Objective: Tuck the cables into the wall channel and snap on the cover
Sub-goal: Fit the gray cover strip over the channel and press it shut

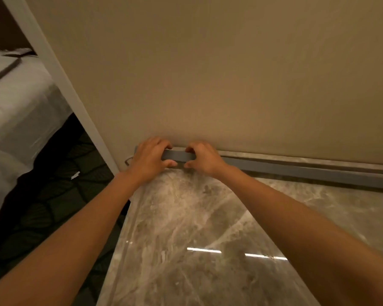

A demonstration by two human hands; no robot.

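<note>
- Left hand (149, 159) and right hand (202, 157) both pinch the grey cover (178, 156) at the wall channel's (296, 167) left end.
- No loose cables visible; tucking seems done, final snapping remains.

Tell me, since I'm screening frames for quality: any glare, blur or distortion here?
Head view: warm, dim light; two bright glare streaks on the polished marble floor; wide-angle bending of the white door frame; slight softness overall, both hands on the grey channel cover still readable.

left hand (149, 159) curled, gripping | right hand (202, 157) likewise (arms outstretched)
</note>
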